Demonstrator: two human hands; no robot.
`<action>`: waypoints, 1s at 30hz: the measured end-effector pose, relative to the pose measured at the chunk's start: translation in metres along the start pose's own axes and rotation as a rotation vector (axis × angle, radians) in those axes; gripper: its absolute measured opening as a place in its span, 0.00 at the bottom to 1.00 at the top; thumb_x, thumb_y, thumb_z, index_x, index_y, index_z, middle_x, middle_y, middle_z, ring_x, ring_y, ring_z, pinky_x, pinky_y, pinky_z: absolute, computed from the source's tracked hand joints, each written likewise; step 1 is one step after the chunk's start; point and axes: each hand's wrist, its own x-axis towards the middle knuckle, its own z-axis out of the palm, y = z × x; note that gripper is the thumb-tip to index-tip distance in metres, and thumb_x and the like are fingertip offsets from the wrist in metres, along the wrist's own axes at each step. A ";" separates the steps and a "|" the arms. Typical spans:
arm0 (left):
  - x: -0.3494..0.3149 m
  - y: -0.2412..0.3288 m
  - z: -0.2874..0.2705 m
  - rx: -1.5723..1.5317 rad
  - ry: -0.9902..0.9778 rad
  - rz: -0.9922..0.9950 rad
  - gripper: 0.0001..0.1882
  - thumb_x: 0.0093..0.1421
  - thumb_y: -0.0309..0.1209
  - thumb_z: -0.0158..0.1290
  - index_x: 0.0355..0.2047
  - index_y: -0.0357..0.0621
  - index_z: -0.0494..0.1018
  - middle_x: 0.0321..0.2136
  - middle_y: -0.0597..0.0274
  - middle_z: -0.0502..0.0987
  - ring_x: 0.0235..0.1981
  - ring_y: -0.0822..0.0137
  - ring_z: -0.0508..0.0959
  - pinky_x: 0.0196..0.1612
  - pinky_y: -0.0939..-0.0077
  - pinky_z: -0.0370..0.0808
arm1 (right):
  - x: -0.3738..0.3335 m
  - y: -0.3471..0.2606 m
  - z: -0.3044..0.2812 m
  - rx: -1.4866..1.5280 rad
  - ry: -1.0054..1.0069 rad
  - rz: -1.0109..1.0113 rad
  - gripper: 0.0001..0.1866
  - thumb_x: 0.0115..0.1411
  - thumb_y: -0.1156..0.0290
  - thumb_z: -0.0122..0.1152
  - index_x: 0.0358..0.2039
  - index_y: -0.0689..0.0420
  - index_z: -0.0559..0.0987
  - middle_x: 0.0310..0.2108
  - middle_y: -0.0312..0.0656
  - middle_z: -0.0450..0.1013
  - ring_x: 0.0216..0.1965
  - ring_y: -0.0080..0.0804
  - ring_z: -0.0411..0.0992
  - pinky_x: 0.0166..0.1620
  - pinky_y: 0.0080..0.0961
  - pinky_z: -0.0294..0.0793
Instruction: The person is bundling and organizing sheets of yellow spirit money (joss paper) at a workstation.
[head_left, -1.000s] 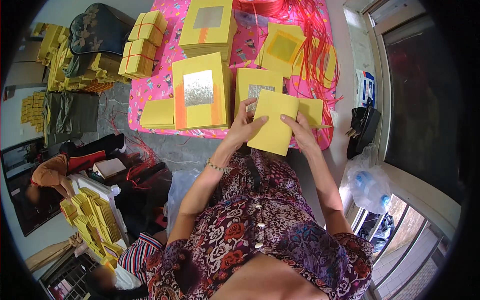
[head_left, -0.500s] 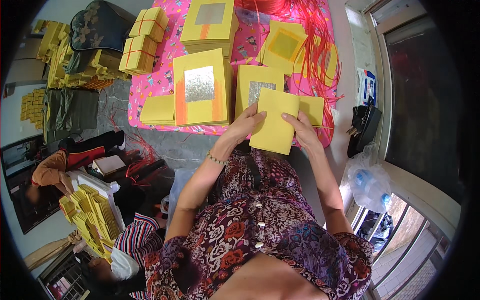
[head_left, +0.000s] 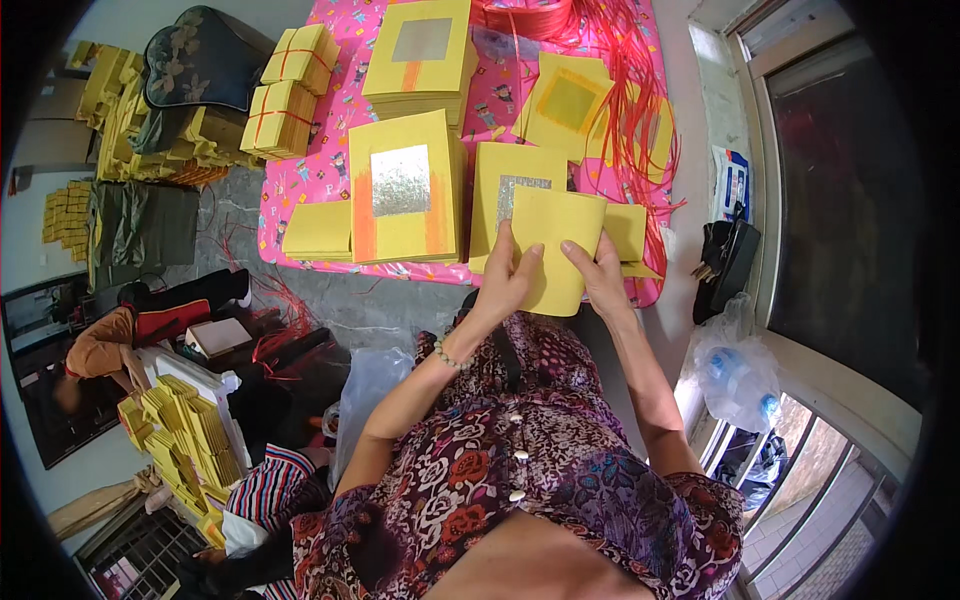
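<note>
A folded sheaf of yellow paper (head_left: 562,222) is held up in front of me at the table's near edge. My left hand (head_left: 510,272) grips its left side, with the thumb lying across the front. On the right side, my right hand (head_left: 600,275) pinches it, thumb in front and the other fingers behind, mostly hidden. Just behind it lies a stack of yellow paper with a silver square (head_left: 522,165), partly covered by the sheaf. To its left stands a taller stack of yellow sheets (head_left: 405,235) with a silver square and orange bands.
The table has a pink patterned cover (head_left: 330,180). Red plastic strings (head_left: 625,90) hang over its right side. Tied yellow bundles (head_left: 283,118) stand at its left corner. A co-worker in a striped sleeve (head_left: 270,485) is at lower left, near stacked yellow paper (head_left: 190,425).
My left hand has slid inward, its thumb now further over the front of the folded paper. The paper has dropped slightly and sits more upright between both hands.
</note>
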 end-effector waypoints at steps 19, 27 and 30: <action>-0.011 0.015 0.004 0.318 0.015 0.247 0.17 0.66 0.29 0.48 0.50 0.34 0.59 0.29 0.54 0.72 0.26 0.72 0.70 0.27 0.76 0.69 | -0.016 -0.023 0.007 -0.028 -0.009 -0.125 0.18 0.61 0.76 0.59 0.51 0.63 0.70 0.44 0.39 0.75 0.43 0.21 0.73 0.46 0.23 0.74; -0.010 0.023 0.007 0.195 0.030 0.139 0.19 0.65 0.27 0.49 0.53 0.33 0.60 0.36 0.56 0.74 0.35 0.73 0.73 0.37 0.78 0.71 | -0.015 -0.022 0.007 -0.041 0.010 -0.099 0.17 0.62 0.75 0.58 0.51 0.64 0.71 0.43 0.40 0.76 0.42 0.21 0.74 0.45 0.22 0.74; -0.007 0.026 0.005 0.066 0.012 0.101 0.20 0.65 0.24 0.49 0.55 0.34 0.61 0.44 0.56 0.74 0.45 0.72 0.73 0.46 0.79 0.70 | -0.012 -0.025 0.011 -0.017 0.053 -0.066 0.15 0.63 0.73 0.58 0.49 0.65 0.73 0.41 0.39 0.76 0.39 0.20 0.74 0.42 0.20 0.75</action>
